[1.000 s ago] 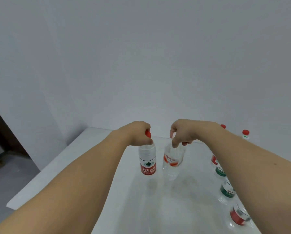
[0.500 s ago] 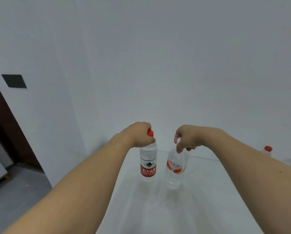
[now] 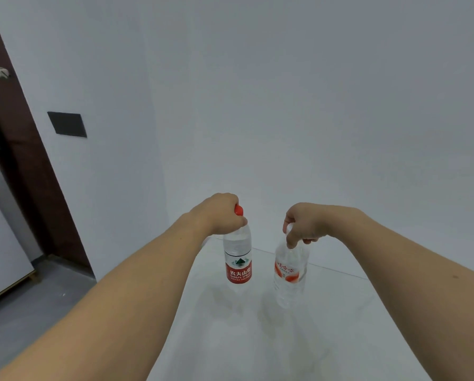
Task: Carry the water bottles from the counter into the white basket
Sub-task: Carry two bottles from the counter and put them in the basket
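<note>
The left hand (image 3: 219,214) covers most of the red cap (image 3: 239,209) and the neck of its bottle (image 3: 238,259). The right hand (image 3: 303,225) hides the other bottle's (image 3: 290,270) cap entirely — its colour cannot be told. Whether either bottle's base touches the surface (image 3: 257,339) is unclear. That surface runs off the bottom edge, and both forearms are cut off there too — the label print on the right bottle is too blurred to read.

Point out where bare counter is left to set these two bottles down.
The white counter shows bare below and in front of the red-labelled clear bottle in the left hand and the pale-labelled clear bottle in the right hand. Only the narrow gap between the bottles is crowded.
</note>
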